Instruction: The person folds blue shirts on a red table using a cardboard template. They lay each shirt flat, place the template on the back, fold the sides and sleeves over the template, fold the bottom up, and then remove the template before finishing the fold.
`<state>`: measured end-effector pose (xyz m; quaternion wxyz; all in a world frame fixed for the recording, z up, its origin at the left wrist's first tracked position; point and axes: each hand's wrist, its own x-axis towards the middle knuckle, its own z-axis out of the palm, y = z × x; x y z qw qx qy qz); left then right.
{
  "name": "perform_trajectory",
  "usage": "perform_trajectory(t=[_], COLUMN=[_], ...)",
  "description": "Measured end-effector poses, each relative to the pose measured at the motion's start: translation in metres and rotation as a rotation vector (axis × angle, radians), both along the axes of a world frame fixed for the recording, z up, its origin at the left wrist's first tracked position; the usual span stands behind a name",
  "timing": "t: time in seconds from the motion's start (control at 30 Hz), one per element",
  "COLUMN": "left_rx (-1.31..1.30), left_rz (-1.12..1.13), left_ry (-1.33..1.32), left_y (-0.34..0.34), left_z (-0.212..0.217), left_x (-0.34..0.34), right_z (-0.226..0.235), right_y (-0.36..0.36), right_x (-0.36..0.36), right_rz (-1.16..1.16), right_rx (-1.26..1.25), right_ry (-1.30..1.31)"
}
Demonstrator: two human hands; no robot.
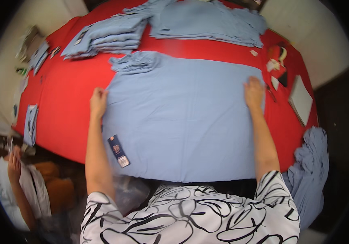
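Note:
A light blue shirt (182, 118) lies spread over the table in front of me, with one bunched part (135, 62) at its far left corner. My left hand (98, 101) is closed on the shirt's left edge, fingertips pinching the fabric. On the opposite side, my right hand (254, 92) rests with fingers stretched out on the cloth close to its right edge. A dark blue hang tag (118, 151) lies on the shirt at the near left, below my left hand.
Folded blue shirts (113, 36) are stacked at the far left of the red-covered table (66, 105); more shirts (207, 22) lie behind. A white box (301, 101) and scissors (271, 93) are right. Blue cloth (309, 171) hangs at near right. Another person (20, 183) sits lower left.

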<state>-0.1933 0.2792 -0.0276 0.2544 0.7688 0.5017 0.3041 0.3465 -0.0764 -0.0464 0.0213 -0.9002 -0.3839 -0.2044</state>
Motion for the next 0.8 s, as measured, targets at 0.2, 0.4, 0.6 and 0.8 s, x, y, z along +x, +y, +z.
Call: perform_trajectory(t=[0.2,0.4,0.6,0.8], left_rx=[0.264,0.279,0.22,0.085], left_rz=[0.172,-0.161,-0.052,-0.206], left_ry=[0.41,0.548,0.231,0.544], left_y=[-0.027,-0.157,-0.169,-0.229], left_z=[0.011,0.009,-0.006,0.029], left_x=[0.006,-0.008,-0.042,-0.071], right_z=[0.022,0.04,0.03,0.038], right_y=[-0.005,-0.148,-0.222,-0.247], right_x=[-0.009,-0.131,-0.2,-0.197], right_rz=[0.158,-0.159,-0.369,-0.184], right_rx=[0.258,0.177,0.243,0.555], right_ry=[0.215,0.349,0.424,0.794])
